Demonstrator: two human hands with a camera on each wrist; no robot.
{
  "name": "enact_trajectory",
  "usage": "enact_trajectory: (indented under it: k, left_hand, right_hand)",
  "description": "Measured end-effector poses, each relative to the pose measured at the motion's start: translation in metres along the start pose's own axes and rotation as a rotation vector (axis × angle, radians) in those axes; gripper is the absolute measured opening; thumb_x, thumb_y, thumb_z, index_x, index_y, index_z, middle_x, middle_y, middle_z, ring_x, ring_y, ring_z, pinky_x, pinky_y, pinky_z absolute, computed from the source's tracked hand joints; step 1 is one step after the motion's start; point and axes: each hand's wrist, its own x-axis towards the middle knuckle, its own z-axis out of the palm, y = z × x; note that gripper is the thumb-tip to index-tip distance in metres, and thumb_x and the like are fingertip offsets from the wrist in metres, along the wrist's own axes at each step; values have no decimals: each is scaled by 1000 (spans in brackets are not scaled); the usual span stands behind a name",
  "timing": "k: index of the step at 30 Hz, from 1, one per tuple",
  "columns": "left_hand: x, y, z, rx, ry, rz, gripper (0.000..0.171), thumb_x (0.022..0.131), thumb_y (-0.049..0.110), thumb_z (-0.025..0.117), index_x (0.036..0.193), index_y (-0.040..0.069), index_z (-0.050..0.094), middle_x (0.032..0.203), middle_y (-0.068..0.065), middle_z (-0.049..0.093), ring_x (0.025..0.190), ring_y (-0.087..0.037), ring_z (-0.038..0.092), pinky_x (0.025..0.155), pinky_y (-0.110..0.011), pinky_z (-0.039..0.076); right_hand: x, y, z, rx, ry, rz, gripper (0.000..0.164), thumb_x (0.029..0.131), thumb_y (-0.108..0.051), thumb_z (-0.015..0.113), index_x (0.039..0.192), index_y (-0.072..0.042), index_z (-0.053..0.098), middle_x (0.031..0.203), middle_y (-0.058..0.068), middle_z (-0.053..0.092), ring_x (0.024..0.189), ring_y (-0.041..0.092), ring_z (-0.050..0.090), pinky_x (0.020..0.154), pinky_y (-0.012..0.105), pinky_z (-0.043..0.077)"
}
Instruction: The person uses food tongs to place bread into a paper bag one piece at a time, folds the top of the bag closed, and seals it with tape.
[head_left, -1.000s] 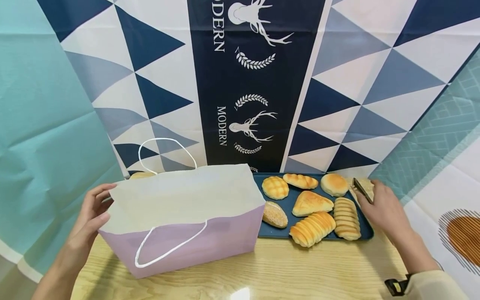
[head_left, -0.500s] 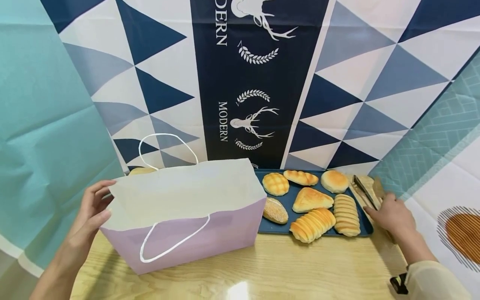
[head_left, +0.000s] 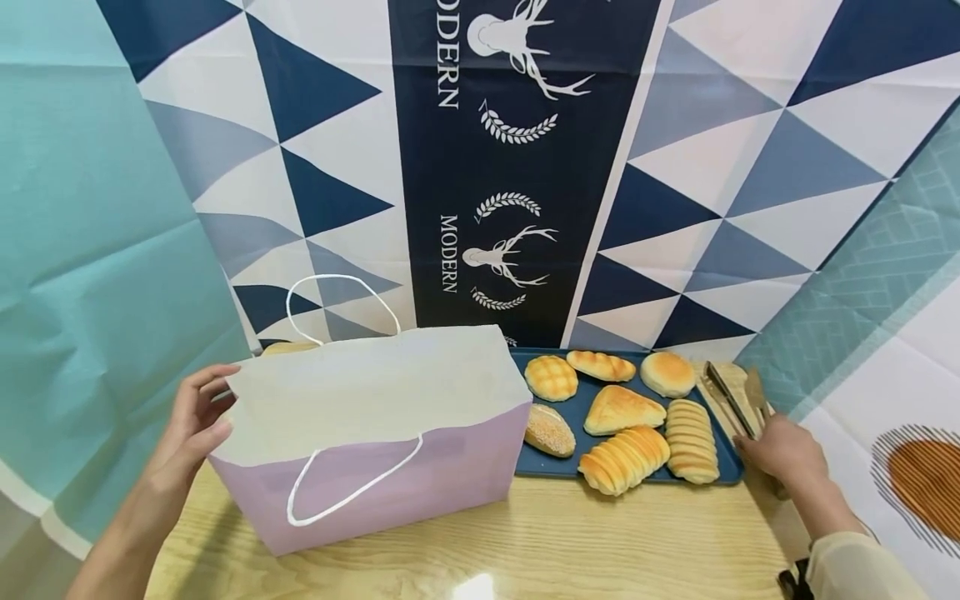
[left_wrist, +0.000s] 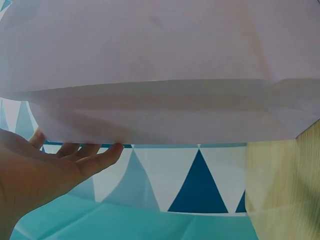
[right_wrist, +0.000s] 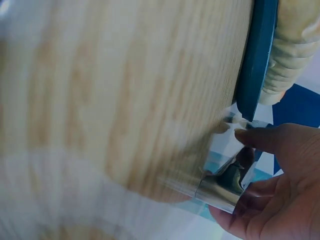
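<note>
A large lilac paper bag (head_left: pixel 375 492) with white rope handles stands with its mouth up, showing a pale inside. My left hand (head_left: pixel 195 417) touches its left side at the rim, thumb toward the front corner and fingers farther back; the left wrist view shows the fingertips (left_wrist: pixel 117 147) at the bag's side. At the far right, my right hand (head_left: pixel 787 450) holds metal tongs (head_left: pixel 729 400) near their bent end, arms pointing away from me. In the right wrist view, thumb and fingers surround the shiny bend (right_wrist: pixel 222 190). The palm hides part of the tongs.
A dark blue tray (head_left: pixel 555 468) between bag and tongs carries several breads, among them a round bun (head_left: pixel 667 374), a triangular bread (head_left: pixel 622 410) and a ridged roll (head_left: pixel 692 442). The bag overlaps the tray's left end. A patterned cloth (head_left: pixel 495 167) hangs behind the wooden table (head_left: pixel 600 542).
My right hand has moved right and toward me along the tongs, and both tong arms now show spread apart. The left hand stays at the bag's side.
</note>
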Motion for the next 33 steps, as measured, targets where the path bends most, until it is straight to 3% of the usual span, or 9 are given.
enact_trajectory:
  k: [8,16,20,24,27,31,33]
  left_hand:
    - [2,1,2,19,-7,7,57,106,9,36,163,16,27,156,-11,31,142,-25,30,100,-25,30]
    - [1,0,-1,6,-12,11,58,106,9,35,163,16,27,156,-10,32,142,-25,30,100,-24,30]
    - [2,-1,-2,0,-31,34,59,106,6,34,163,13,26,156,-11,32,143,-25,31,101,-24,30]
    - [4,2,-2,7,-45,42,59,106,6,34,164,13,25,157,-12,32,144,-25,32,102,-24,31]
    - [5,3,-2,3,-56,51,59,106,5,34,164,13,24,158,-12,31,144,-24,32,102,-24,31]
    - [5,4,-4,-17,-76,79,60,106,2,33,164,10,22,158,-14,31,144,-24,33,103,-24,32]
    - [5,4,-4,-16,-87,88,60,106,2,32,164,9,21,158,-14,31,144,-24,34,103,-24,32]
  right_hand:
    - [1,3,-7,-7,6,-3,51,103,-43,58,78,1,55,73,20,59,65,38,61,57,53,50]
    - [-3,-1,-12,77,52,-19,50,106,-41,52,74,-4,58,57,7,61,46,26,59,46,44,47]
    - [-9,-2,-14,95,63,-20,49,107,-41,48,86,2,59,60,5,61,46,24,58,44,43,49]
    - [-15,-7,-21,97,100,-24,53,109,-44,47,92,6,55,66,13,58,47,26,57,44,43,48]
    - [-21,-14,-25,96,158,-48,53,108,-43,50,106,9,52,71,19,56,49,27,55,44,44,46]
    - [-29,-26,-31,93,194,-81,57,109,-45,51,126,9,44,77,23,55,55,31,57,46,43,45]
    - [-34,-33,-35,85,192,-87,58,109,-46,51,127,8,45,78,22,55,60,34,59,48,44,45]
